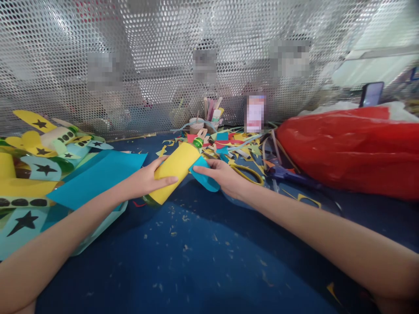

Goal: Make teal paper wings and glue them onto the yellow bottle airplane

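Observation:
A green plastic bottle wrapped in yellow paper point(176, 168) tilts across the middle of the head view, its neck up and to the right. A clothespin point(202, 133) sits at the neck. My left hand point(152, 178) is closed round the bottle's lower half, thumb along the near side. Between the thumb and fingers of my right hand point(225, 174) is a rounded blue paper piece point(207, 176), held against the bottle's right side. Whether the paper is stuck to the bottle, I cannot tell.
Paper planes with black stars point(42, 168) and blue sheets point(108, 170) lie left. Paper scraps point(229, 141), cups of tools point(197, 125) and yellow-handled scissors point(250, 173) are behind my hands. Right are a purple glue gun point(291, 175) and red plastic bag point(347, 148). A perforated metal wall point(157, 56) stands behind.

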Demonstrator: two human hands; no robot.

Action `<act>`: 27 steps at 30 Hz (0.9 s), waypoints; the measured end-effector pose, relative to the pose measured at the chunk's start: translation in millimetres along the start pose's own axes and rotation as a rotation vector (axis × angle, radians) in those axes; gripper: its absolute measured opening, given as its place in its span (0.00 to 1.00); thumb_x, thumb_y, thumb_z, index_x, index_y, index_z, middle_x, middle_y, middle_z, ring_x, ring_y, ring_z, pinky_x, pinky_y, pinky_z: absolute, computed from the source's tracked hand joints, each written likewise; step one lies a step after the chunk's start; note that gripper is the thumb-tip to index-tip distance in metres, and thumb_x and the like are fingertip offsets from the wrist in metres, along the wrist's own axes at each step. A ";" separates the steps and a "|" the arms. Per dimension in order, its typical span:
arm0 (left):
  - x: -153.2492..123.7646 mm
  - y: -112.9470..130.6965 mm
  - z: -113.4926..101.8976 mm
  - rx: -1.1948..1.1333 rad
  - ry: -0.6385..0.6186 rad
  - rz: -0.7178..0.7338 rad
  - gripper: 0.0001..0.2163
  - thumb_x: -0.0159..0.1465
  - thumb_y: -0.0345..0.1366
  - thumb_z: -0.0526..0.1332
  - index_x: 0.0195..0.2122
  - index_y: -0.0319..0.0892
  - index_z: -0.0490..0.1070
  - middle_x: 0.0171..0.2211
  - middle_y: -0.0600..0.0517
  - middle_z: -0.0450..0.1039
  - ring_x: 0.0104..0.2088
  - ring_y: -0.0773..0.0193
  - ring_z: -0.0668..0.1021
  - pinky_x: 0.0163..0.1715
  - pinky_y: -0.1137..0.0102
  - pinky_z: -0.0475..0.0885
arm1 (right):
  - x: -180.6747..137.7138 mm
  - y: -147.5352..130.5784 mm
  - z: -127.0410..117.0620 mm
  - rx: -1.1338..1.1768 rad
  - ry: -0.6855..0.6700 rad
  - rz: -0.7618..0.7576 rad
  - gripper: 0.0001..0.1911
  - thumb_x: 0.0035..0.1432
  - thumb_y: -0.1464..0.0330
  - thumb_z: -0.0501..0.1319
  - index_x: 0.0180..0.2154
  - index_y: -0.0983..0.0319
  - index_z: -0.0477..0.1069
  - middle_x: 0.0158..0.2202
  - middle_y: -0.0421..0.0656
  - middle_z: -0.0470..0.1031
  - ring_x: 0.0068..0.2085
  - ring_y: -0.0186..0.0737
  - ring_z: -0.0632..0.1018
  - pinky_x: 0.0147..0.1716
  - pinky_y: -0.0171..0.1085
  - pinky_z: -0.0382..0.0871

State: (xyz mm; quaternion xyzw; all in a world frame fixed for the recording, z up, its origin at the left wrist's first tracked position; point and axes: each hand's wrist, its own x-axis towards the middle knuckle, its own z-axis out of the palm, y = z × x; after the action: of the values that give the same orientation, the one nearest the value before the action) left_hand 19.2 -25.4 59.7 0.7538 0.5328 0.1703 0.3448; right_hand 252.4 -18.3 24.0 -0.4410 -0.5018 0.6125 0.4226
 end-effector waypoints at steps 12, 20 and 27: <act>6.6 -6.7 -8.7 -0.676 -0.270 -0.139 0.29 0.62 0.52 0.54 0.61 0.44 0.60 0.49 0.43 0.76 0.50 0.49 0.77 0.48 0.58 0.73 | -4.8 -10.4 -3.1 0.045 -0.117 0.037 0.11 0.42 0.65 0.72 0.30 0.61 0.76 0.28 0.40 0.77 0.25 0.31 0.72 0.25 0.32 0.68; -0.5 -2.3 -10.3 -0.684 -0.298 -0.244 0.25 0.55 0.53 0.60 0.48 0.42 0.74 0.47 0.42 0.78 0.51 0.43 0.76 0.48 0.54 0.74 | -1.0 -10.0 -4.9 0.180 -0.107 0.085 0.15 0.49 0.55 0.64 0.34 0.59 0.74 0.33 0.41 0.78 0.31 0.35 0.75 0.31 0.34 0.69; 1.8 -2.0 -4.8 -0.804 -0.144 -0.050 0.29 0.57 0.42 0.63 0.60 0.46 0.61 0.56 0.45 0.70 0.57 0.44 0.71 0.52 0.53 0.71 | 1.9 -11.9 -8.5 0.379 -0.148 0.059 0.27 0.55 0.43 0.51 0.38 0.58 0.70 0.30 0.43 0.76 0.29 0.35 0.74 0.30 0.32 0.68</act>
State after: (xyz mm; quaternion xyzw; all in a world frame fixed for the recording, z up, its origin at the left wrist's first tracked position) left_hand 15.5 -21.7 61.4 0.5558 0.4164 0.3034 0.6524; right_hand 261.1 -12.8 34.5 -0.3218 -0.3942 0.7389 0.4417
